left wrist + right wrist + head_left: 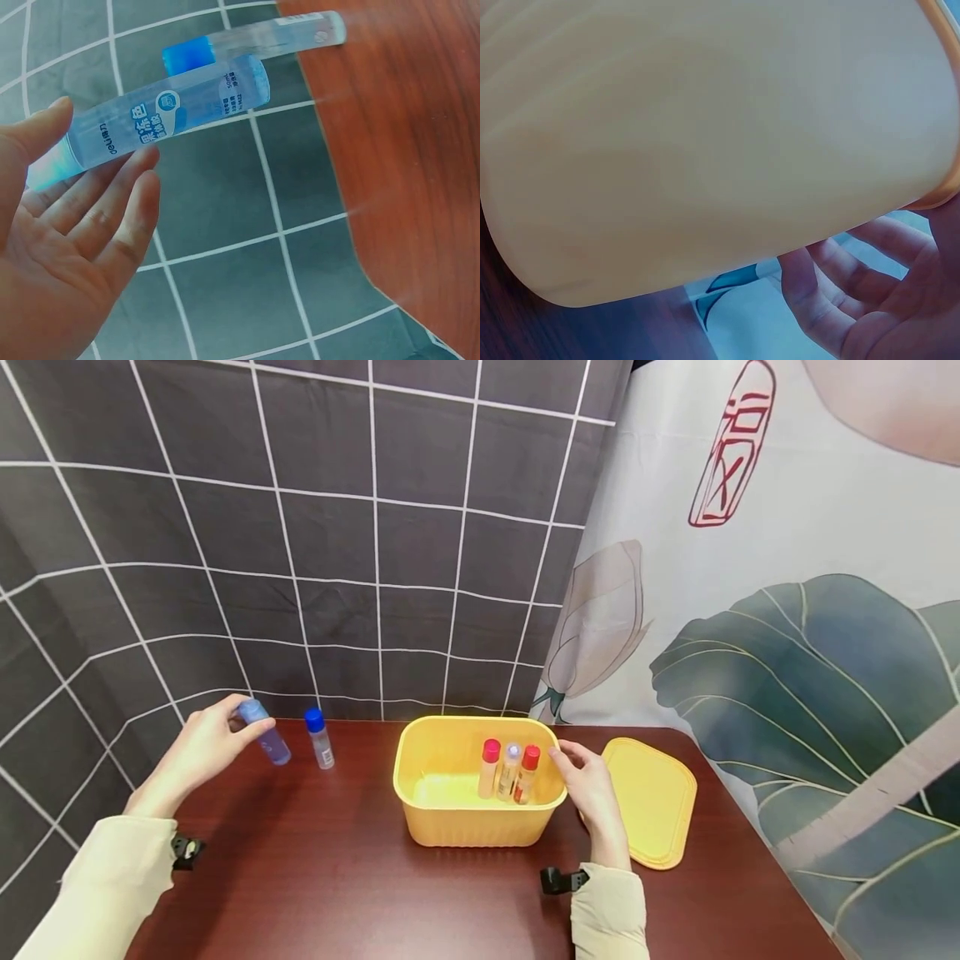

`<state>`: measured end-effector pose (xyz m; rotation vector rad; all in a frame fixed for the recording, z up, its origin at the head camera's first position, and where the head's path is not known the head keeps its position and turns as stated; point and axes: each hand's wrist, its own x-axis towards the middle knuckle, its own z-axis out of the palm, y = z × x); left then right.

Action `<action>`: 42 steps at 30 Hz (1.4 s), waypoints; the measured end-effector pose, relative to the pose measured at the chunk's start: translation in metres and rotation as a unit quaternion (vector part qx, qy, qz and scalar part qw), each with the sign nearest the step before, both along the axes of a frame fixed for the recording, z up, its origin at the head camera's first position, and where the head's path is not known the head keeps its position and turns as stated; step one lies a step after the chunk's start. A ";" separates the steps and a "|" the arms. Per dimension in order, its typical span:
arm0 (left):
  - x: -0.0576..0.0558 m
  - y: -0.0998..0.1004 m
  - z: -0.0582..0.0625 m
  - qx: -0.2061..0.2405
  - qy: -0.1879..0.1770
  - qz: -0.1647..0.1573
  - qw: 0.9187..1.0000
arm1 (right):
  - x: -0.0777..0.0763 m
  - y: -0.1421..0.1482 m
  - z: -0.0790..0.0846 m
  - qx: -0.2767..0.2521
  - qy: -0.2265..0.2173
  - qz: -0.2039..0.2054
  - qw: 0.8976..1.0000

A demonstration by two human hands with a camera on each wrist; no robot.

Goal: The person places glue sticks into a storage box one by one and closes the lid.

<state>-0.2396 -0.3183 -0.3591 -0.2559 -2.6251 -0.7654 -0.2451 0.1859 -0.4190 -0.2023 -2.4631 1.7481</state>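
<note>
My left hand (204, 745) pinches a blue liquid glue bottle (272, 742) by its cap between thumb and fingers. In the left wrist view the bottle's printed label (150, 120) shows, the cap lying against the fingers. Just right of it on the table stands a clear glue bottle with a dark blue cap (319, 739). My right hand (592, 785) holds the right end of a yellow plastic bin (480, 827), thumb at the rim and fingers along the outer wall. Two red-capped bottles (489, 768) and one pale-capped bottle (510, 770) stand inside the bin's right half.
A yellow lid (652, 802) lies flat on the dark red-brown table (337, 893), right of the bin. Behind the table hangs a grey cloth with a white grid (330, 543). A printed white curtain (750, 552) covers the right side.
</note>
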 end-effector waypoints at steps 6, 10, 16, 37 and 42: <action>0.003 0.007 0.014 0.008 0.018 -0.002 1.000 | -0.004 -0.001 0.003 -0.002 0.001 0.003 1.000; 0.004 0.016 0.022 0.008 0.017 -0.010 1.000 | -0.003 -0.001 0.003 0.008 0.004 -0.002 1.000; 0.008 0.034 0.035 0.013 0.025 -0.026 0.999 | -0.003 -0.003 0.002 0.005 0.007 -0.004 1.000; 0.008 0.121 0.070 0.064 -0.061 -0.169 0.982 | 0.000 -0.003 0.001 0.011 0.003 -0.012 1.000; 0.000 0.140 0.067 0.043 -0.048 -0.191 0.979 | 0.001 -0.003 0.001 0.012 0.009 -0.014 1.000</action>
